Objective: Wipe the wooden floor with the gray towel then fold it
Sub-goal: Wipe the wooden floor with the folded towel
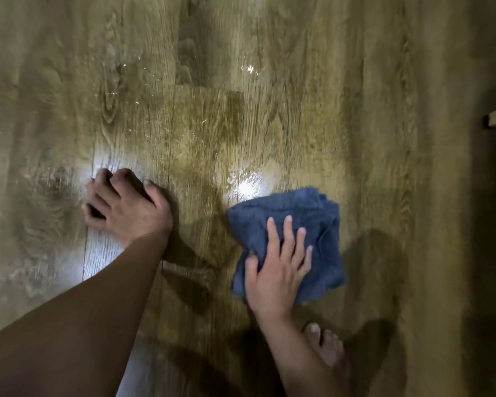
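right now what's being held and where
Nothing gripped: right hand presses flat on the near left corner of the crumpled blue-gray towel; left hand rests on the wooden floor.

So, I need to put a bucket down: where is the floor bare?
Bare wooden floor lies beyond the left hand and the gray towel, and in the strip between them. It is crowded close in: right hand, towel, bare foot.

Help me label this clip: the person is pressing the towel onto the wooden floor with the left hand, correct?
Not quite. The head view shows the right hand pressing the towel onto the wooden floor; the left hand rests on the bare boards beside it.
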Tool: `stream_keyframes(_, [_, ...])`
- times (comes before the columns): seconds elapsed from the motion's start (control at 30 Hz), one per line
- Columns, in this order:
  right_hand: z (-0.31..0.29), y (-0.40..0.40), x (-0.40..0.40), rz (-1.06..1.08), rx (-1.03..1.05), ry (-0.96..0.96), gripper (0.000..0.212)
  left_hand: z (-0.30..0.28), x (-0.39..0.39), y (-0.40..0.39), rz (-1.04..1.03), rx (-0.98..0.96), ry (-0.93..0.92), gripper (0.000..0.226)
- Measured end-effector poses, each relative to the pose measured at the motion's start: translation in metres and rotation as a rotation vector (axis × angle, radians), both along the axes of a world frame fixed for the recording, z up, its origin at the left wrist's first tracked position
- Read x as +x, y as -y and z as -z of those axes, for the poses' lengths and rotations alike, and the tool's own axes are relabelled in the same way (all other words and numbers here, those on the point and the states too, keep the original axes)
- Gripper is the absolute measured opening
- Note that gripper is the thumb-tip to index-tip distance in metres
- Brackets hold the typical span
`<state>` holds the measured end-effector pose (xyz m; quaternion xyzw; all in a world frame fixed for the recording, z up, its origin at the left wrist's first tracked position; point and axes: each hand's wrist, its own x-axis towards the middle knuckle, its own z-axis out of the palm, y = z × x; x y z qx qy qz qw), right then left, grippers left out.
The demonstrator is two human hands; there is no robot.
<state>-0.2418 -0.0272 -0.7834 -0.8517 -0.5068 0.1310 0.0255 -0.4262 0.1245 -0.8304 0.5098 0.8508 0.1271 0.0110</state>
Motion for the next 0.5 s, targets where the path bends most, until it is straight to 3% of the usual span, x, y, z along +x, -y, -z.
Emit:
stream_keyframes(0.23, [0.002, -0.044, 0.031, 0.030, 0.070, 0.013, 0.063, -0.004, -0.001, 0.000, 0.002, -0.013, 0.021, 0.044])
stream_keyframes(0.5, [0.014, -0.237, 0.133, 0.376, 0.131, 0.004, 0.062, 0.000, -0.002, -0.001, 0.003, -0.042, 0.018, 0.045])
